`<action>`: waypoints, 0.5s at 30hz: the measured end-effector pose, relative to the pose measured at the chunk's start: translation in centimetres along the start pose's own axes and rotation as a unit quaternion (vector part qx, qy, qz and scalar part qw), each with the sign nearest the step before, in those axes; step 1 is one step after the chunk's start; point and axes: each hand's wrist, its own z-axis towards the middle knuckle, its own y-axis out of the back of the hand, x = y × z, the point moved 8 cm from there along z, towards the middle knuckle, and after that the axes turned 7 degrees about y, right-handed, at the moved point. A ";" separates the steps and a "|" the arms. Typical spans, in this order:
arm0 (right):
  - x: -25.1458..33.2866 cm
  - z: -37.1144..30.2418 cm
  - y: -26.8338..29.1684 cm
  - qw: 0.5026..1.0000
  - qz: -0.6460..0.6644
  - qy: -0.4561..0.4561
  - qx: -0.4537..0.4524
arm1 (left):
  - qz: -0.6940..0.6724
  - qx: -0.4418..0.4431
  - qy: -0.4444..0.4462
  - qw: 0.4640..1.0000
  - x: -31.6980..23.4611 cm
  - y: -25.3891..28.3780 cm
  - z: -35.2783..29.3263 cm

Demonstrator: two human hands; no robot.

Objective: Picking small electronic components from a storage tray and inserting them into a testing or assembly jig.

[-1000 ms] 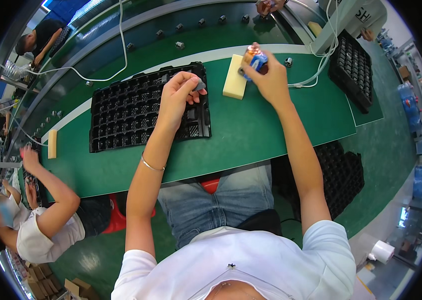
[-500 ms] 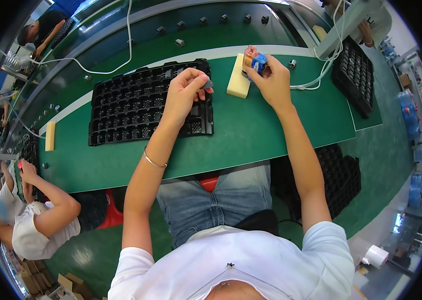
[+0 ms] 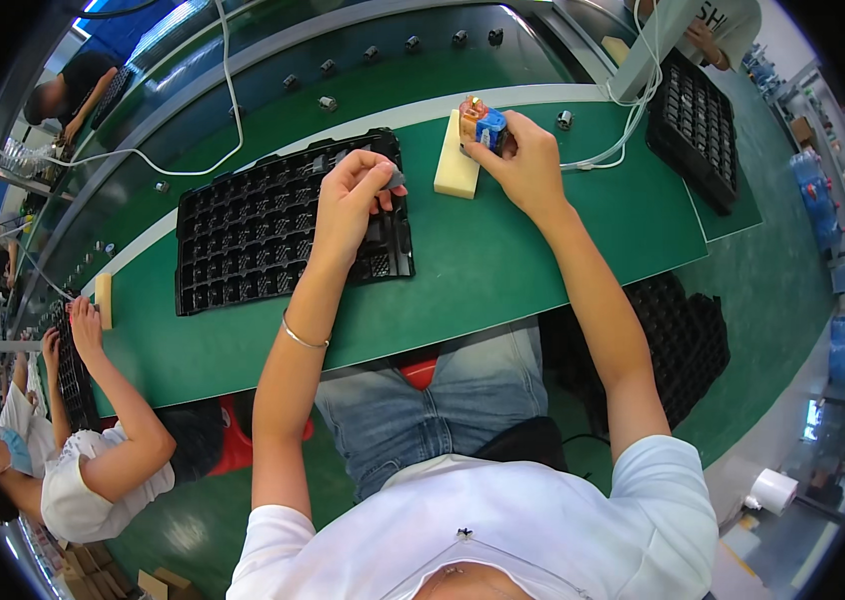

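My left hand [image 3: 348, 210] is raised over the right part of a black tray [image 3: 233, 285] with rows of pockets. Thumb and fingers pinch a small grey part [image 3: 396, 180], mostly covered by them. To the right, my right hand [image 3: 531, 165] grips a small block-shaped device [image 3: 486, 128] in blue and orange with a clear reddish top. This device is at the right side of a pale yellow foam block [image 3: 456, 172] lying on the green table [image 3: 503, 265]. A gap separates the two hands.
Small metal cylinders [image 3: 328, 103] sit along a green conveyor at the far side; another cylinder [image 3: 565, 120] lies right of my right hand. White cables [image 3: 603, 163] hang by a grey post. More black trays [image 3: 698, 130] stand at right. A masked co-worker [image 3: 103, 460] sits at left.
The view has shifted slightly. Both my hands keep their holds on the grey part and the blue-orange device. The co-worker at left has moved their hands over a black tray.
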 end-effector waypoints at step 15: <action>-0.5 -0.1 -1.0 0.999 -0.015 0.028 -0.016 | 0.022 0.000 -0.007 1.000 -0.2 -0.2 -0.1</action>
